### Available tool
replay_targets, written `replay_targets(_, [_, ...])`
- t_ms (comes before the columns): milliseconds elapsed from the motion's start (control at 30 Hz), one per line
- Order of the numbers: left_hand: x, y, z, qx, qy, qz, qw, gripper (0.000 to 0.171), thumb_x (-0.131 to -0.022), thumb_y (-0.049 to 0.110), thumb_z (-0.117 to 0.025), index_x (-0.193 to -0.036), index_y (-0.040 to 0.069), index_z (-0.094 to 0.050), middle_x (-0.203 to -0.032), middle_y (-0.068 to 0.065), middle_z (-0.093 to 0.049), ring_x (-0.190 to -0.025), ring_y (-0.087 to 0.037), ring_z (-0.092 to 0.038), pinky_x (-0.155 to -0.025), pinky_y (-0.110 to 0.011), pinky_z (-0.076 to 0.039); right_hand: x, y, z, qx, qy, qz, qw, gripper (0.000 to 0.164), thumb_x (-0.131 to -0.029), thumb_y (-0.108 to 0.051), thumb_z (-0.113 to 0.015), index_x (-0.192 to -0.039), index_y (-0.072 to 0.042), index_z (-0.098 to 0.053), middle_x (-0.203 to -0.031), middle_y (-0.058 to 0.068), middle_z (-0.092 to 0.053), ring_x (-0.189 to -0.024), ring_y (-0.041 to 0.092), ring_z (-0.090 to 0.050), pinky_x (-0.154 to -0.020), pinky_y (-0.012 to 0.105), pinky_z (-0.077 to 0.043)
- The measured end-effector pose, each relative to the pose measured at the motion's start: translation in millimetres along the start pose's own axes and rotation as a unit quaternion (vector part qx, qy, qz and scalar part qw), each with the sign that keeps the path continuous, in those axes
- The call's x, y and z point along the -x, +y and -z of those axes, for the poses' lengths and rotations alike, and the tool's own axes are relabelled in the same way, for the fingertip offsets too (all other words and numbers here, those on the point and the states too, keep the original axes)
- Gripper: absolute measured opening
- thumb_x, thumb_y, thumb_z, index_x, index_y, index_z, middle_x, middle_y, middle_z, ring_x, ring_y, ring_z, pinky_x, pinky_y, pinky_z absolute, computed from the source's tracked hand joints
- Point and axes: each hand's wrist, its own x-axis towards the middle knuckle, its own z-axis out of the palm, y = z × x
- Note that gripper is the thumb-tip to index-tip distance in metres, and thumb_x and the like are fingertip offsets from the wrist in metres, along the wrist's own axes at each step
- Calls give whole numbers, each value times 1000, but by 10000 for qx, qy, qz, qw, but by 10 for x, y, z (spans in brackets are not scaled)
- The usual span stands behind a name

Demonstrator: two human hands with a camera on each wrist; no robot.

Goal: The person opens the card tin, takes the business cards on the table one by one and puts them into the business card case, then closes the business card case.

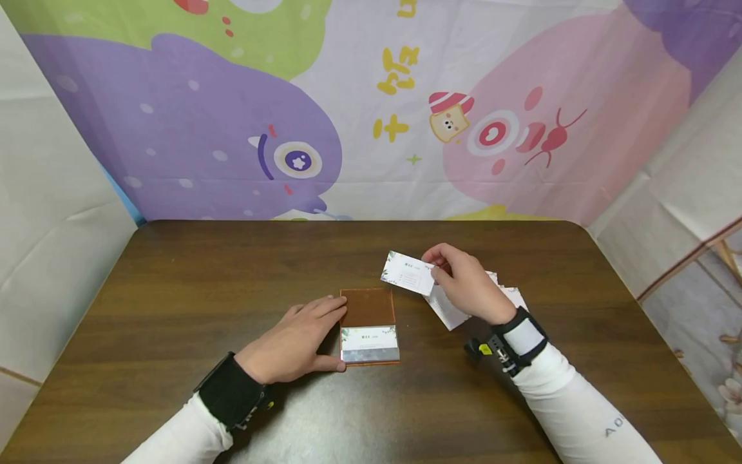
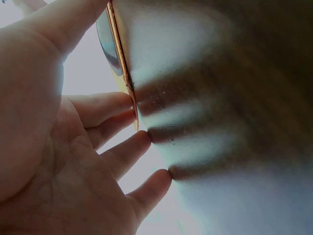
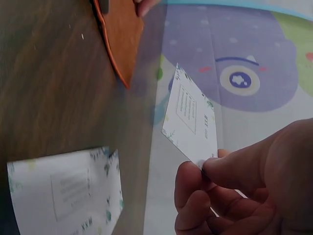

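A brown card case (image 1: 368, 308) lies unfolded on the table, with a white business card (image 1: 369, 338) tucked in its lower half behind a grey metallic strip. My left hand (image 1: 298, 341) rests at the case's left edge, fingers extended; in the left wrist view the fingertips (image 2: 126, 102) touch its rim and the tabletop. Between thumb and fingers, my right hand (image 1: 466, 280) pinches another white business card (image 1: 406, 272) by its right end, above the table. Leaf prints decorate its corners. Below that hand, more cards (image 1: 446, 310) lie loosely spread, partly hidden by it.
The dark wooden table (image 1: 232, 264) ends at a cartoon-printed cloth (image 1: 382, 187) standing along its far edge. Pale cloth panels (image 1: 52, 193) flank the table on the left and right. Black bands with small devices sit on both wrists.
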Motion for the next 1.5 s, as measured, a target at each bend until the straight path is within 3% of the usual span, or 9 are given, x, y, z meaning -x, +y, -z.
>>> replay_targets(400, [-16,-5,6,-14,-12,49,10000,93,-84,58,-70,-151,0,-42,-157,-13,-35,-144,-32,-30,-107,-54,-32,12,-127,-175,-26,-245,280,9993,20,-98,-6,-55,-113,-15,-64,-100,-4,-64,-83,13,-58,-76,31,-48])
replay_targets(1133, [-6,-7,1,60,69,-7,10000,93,-84,57,-71,-152,0,-40,-157,-12,-35,-143,-33,-32,-105,-55,-34,94,-275,-422,-242,-698,828,9938,19,-100,-8,-55,-113,-17,-65,-100,-6,-63,-85,10,-56,-76,30,-48])
replay_targets(1500, [2,-6,-8,47,131,-36,9999,89,-83,60,-70,-149,7,-45,-155,-10,-37,-143,-33,-32,-104,-56,-36,127,-319,-506,-226,-920,925,9912,18,-101,-9,-55,-113,-19,-64,-102,-7,-62,-86,11,-54,-76,31,-47])
